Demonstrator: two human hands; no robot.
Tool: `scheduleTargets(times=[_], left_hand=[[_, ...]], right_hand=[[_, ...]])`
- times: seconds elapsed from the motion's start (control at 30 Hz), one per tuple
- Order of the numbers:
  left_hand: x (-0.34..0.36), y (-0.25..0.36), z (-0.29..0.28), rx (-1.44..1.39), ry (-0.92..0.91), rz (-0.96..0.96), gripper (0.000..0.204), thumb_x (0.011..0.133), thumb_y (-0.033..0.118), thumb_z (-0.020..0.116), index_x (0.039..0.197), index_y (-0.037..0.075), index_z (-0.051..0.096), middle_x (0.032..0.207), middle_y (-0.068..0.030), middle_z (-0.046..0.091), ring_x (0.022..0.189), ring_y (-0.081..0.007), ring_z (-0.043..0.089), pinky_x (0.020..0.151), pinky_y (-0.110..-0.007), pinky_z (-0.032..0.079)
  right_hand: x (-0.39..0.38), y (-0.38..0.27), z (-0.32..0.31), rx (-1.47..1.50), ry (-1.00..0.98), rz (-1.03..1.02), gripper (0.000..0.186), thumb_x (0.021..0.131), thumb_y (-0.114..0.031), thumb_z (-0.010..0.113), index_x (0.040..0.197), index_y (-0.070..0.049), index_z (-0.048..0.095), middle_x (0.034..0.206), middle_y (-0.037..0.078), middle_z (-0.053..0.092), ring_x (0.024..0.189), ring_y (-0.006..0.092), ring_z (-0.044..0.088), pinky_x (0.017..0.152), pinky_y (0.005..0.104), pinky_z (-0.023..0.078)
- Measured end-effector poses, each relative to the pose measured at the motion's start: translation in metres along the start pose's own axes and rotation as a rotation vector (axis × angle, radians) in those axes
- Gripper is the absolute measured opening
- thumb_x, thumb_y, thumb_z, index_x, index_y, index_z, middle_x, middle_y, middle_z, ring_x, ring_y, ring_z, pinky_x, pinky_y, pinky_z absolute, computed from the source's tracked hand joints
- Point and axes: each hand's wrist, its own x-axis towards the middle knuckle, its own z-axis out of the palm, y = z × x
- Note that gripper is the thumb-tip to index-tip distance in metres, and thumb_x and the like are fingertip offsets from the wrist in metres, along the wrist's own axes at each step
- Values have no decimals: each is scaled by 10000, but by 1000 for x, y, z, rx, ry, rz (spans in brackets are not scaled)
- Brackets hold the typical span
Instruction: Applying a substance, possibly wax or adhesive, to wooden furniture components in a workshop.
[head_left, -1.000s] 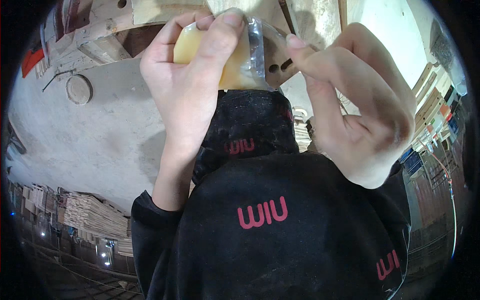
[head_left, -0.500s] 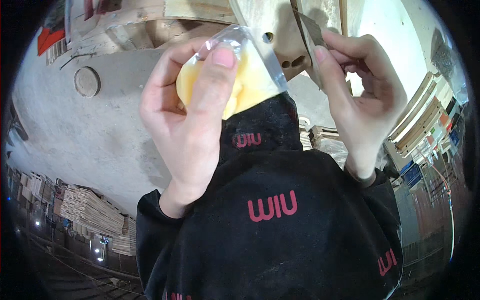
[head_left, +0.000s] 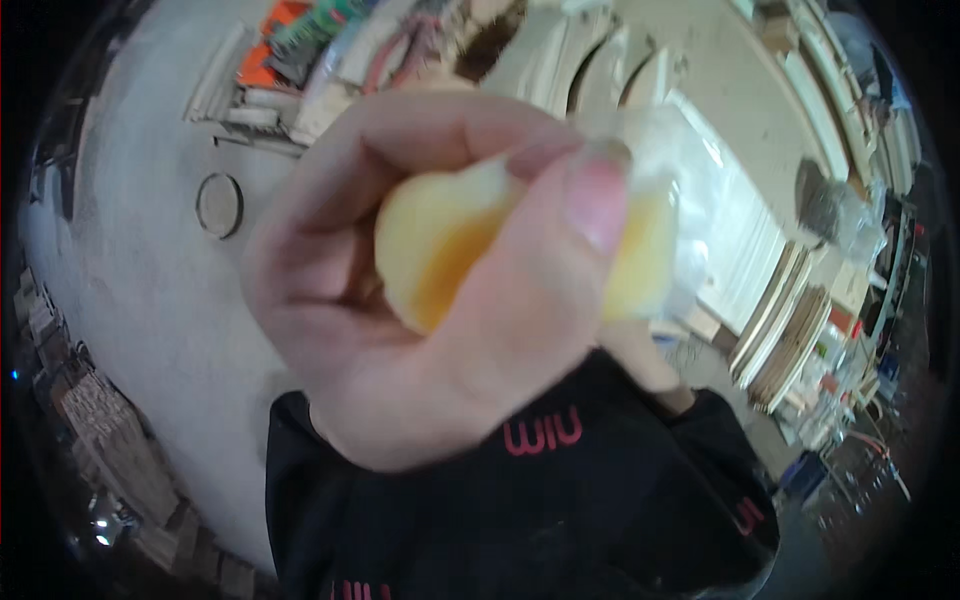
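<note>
Large and close in the view, my left hand [head_left: 400,270] is closed round a clear plastic bag [head_left: 690,200] with something smooth and yellow [head_left: 435,245] in it. The thumb presses across the yellow contents, which bulge out on both sides of it; their exact kind I cannot make out. Behind the bag, only the wrist and lower part of my right hand [head_left: 645,360] show. Its fingers are hidden by the left hand and the bag, so what it holds cannot be seen. Motion blurs the picture.
Pale curved wooden pieces [head_left: 590,70] lie beyond my hands. Stacked boards [head_left: 780,330] stand at the right, near a clear plastic wrap [head_left: 845,215]. A round disc [head_left: 219,205] lies on the grey floor [head_left: 170,310] at left. More stacked wood [head_left: 115,425] is at lower left.
My left hand has come up closer with the bag and moved right. My right hand has gone behind it, and the thin flat piece it pinched is out of sight. The view has shifted.
</note>
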Motion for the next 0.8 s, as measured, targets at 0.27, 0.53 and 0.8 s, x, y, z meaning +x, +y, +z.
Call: scheduleTargets(times=[0.27, 0.53, 0.8], left_hand=[[14, 80, -17, -262, -101, 358, 215, 764, 168, 510, 825, -38, 505, 719, -138, 535, 588, -189, 530, 545, -285, 431], [-2, 83, -21, -348, 58, 144, 229, 781, 198, 555, 833, -24, 533, 740, -98, 563, 620, -153, 551, 577, -265, 451], [26, 25, -21, -377, 96, 20, 228, 812, 189, 615, 909, -17, 596, 815, -47, 616, 712, -102, 589, 644, -230, 481]], right_hand=[[10, -21, -8, 43, 106, -98, 126, 705, 35, 630, 824, -2, 617, 693, 100, 532, 577, 194, 544, 519, 264, 427], [5, -28, -10, 82, 85, -85, 122, 710, 19, 638, 828, -8, 620, 703, 95, 552, 599, 171, 561, 548, 254, 444], [6, -1, -10, -35, 149, -47, 99, 717, 2, 623, 813, -13, 609, 675, 97, 551, 576, 164, 554, 527, 262, 433]])
